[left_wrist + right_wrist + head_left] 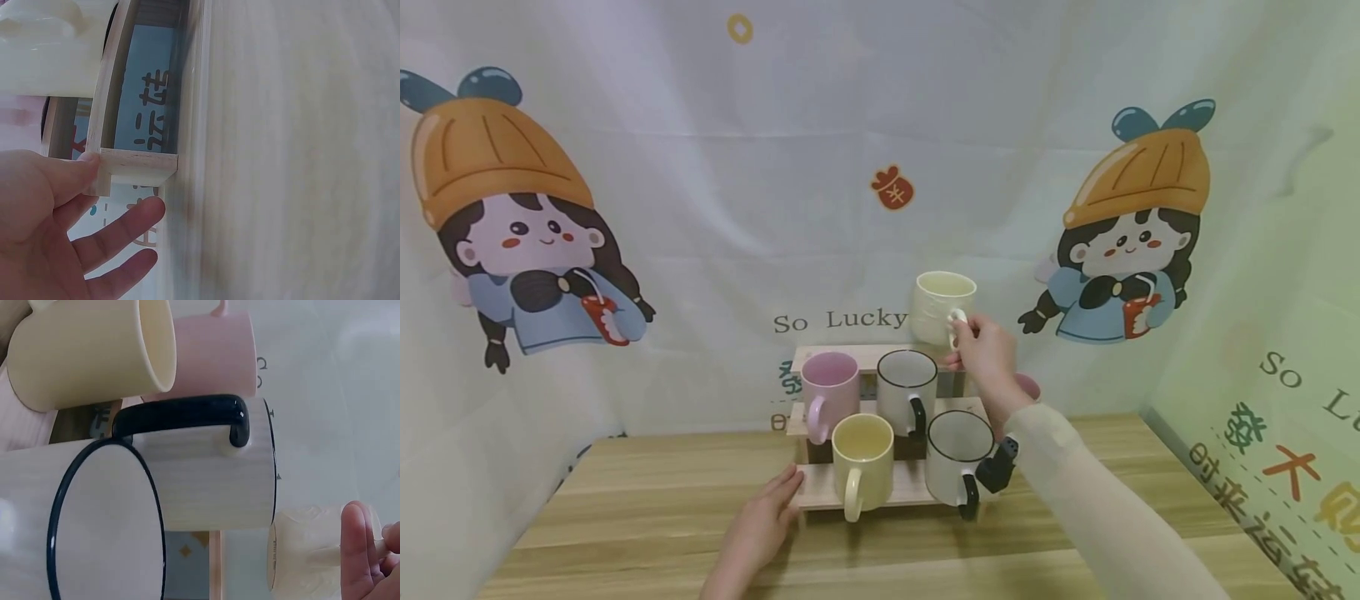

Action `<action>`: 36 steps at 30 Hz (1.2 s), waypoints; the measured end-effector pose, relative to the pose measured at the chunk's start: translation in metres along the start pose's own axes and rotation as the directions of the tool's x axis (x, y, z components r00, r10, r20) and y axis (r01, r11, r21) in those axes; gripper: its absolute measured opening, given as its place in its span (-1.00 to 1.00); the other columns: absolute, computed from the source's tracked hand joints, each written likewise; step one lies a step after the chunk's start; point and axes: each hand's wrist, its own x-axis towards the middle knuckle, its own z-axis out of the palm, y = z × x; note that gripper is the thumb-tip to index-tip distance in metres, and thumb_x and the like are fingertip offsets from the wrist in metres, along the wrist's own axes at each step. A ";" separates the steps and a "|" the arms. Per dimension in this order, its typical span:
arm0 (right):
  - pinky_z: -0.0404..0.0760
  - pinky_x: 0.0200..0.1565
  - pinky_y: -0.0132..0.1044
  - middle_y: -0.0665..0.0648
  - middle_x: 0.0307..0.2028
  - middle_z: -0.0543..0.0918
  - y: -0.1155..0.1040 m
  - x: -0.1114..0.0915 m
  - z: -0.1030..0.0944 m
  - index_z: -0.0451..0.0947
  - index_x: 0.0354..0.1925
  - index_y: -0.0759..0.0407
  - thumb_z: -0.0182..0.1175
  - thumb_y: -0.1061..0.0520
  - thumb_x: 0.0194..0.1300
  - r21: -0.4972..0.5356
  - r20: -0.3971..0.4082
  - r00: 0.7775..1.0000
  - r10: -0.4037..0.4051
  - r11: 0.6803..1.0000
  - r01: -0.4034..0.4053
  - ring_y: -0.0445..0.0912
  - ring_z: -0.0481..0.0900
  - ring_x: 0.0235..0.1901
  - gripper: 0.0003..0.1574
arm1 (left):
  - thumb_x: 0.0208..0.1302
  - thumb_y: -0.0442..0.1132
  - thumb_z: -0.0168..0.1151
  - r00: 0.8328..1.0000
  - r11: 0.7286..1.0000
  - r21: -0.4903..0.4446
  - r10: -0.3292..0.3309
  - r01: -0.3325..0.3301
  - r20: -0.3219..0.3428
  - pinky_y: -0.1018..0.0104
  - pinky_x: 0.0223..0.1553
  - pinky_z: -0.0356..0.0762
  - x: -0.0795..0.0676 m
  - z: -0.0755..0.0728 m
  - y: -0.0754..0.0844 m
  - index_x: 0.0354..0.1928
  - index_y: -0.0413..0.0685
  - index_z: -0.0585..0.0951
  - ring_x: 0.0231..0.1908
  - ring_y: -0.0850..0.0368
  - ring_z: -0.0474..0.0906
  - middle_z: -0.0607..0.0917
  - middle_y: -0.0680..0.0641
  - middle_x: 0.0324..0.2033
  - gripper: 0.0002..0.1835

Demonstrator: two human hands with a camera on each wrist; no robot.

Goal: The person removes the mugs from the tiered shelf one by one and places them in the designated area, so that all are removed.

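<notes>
My right hand [988, 354] pinches the handle of a cream embossed mug [942, 308]. In the right wrist view a gap shows between the base of this mug [300, 556] and the top board of a three-step wooden rack [842, 357]. At the rack's lower left end, my left hand [760, 521] pinches the lowest board [139, 161] between thumb and index finger, its other fingers spread. A yellow mug [862, 467] and a black-rimmed white mug [951, 467] stand on the lowest step. The middle step carries a pink mug [831, 383] and another black-rimmed white mug [902, 396].
Part of a pink object [1027, 385] shows behind my right forearm. The rack stands on a wood-grain table [655, 500]. A printed cloth [737, 208] hangs behind and along the sides. A small black device [997, 467] sits by my right wrist.
</notes>
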 end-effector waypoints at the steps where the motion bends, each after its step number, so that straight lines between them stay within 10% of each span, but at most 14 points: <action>1: 0.75 -0.41 -0.20 0.29 -0.33 0.57 0.001 0.000 -0.002 0.47 -0.18 0.36 0.01 0.08 0.45 -0.006 -0.004 1.000 -0.001 1.000 0.001 -0.28 0.55 -0.70 -0.69 | 0.24 -0.33 0.21 1.000 1.000 0.002 0.000 0.000 -0.001 -0.21 0.22 0.36 0.000 0.000 0.000 0.26 -0.12 0.47 0.24 -0.23 0.40 0.41 -0.11 0.32 -0.50; 36: 0.68 -0.54 -0.41 0.28 -0.33 0.59 0.065 -0.001 -0.066 0.43 -0.18 0.35 -0.08 0.08 0.49 -0.150 -0.144 0.989 0.018 0.988 -0.040 -0.31 0.54 -0.68 -0.68 | 0.26 -0.31 0.19 1.000 1.000 -0.009 -0.018 0.018 0.012 -0.24 0.23 0.33 0.001 0.001 -0.001 0.28 -0.11 0.44 0.25 -0.24 0.37 0.37 -0.10 0.35 -0.49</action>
